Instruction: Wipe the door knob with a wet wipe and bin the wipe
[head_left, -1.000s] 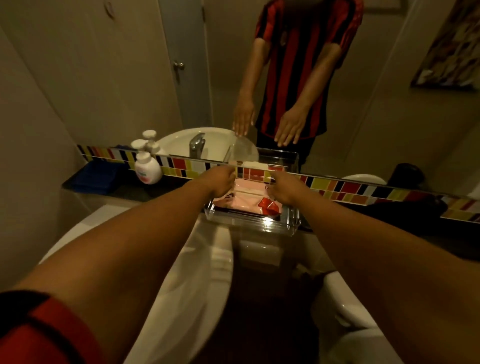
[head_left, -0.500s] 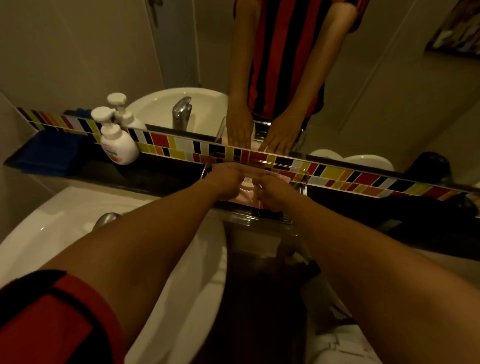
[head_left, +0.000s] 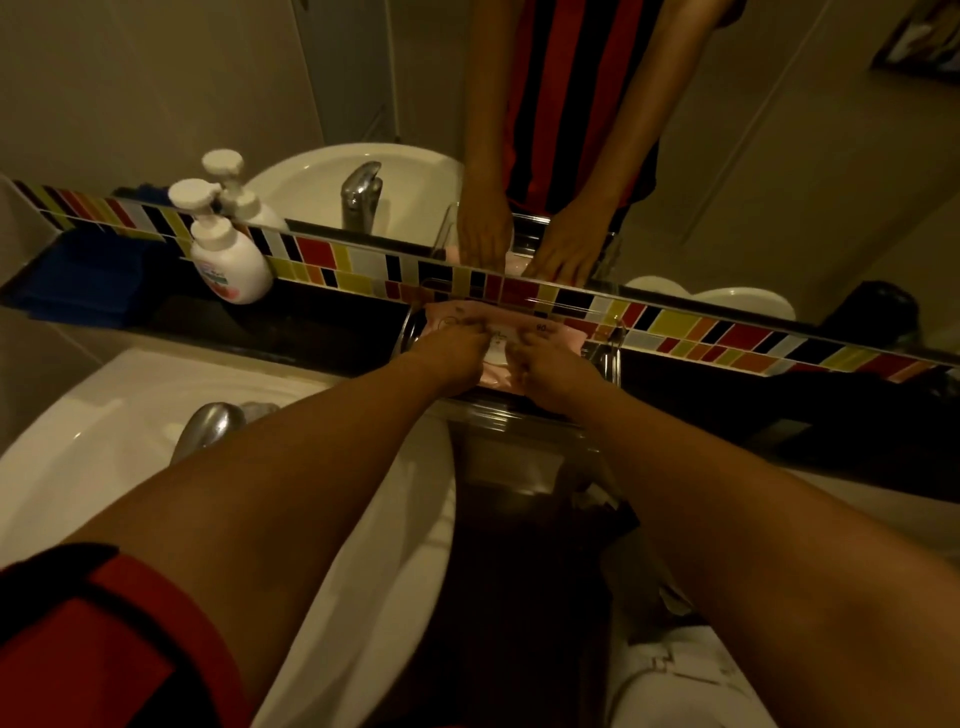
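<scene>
Wipes are the concern: the pink wipe pack lies in a clear tray on the dark shelf's front edge, right of the sink. Since a second ago both hands have closed in from the pack's sides. The left hand presses it; the right hand pinches narrowly at its opening, so a wipe is not yet out.
</scene>
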